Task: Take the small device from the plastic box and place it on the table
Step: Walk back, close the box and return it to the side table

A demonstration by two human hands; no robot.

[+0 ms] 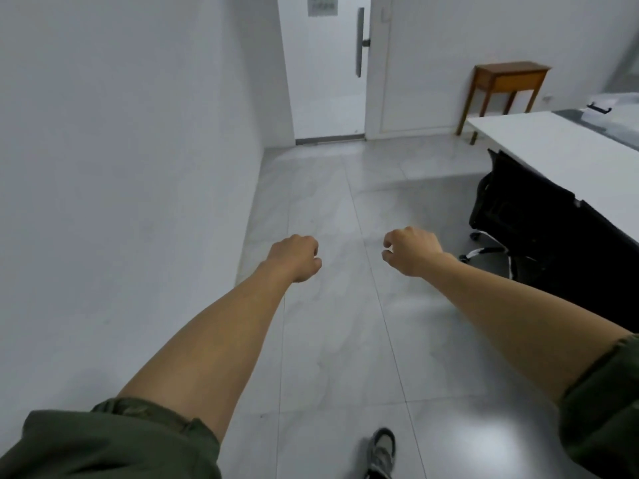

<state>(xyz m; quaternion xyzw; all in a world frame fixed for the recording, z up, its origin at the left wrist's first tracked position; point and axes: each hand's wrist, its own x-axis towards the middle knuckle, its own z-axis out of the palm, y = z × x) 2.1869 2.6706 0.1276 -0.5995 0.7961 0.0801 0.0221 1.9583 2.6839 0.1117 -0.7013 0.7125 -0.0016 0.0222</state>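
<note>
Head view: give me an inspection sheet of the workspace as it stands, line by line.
Surface: white table at far right, its near part bare; far end partly out of frame.
Job's things: a pale box-like shape with a dark handle sits at the table's far end; too blurred to confirm as the plastic box. Small device: nothing seen.
Clutter: nothing seen.
Grippers: left hand and right hand held out over the floor, fingers loosely curled, both empty.
Cables: nothing seen.
Surroundings: grey tiled floor, black office chair tucked at the table, small wooden side table by the wall, closed white door ahead, a shoe at the bottom edge.
</note>
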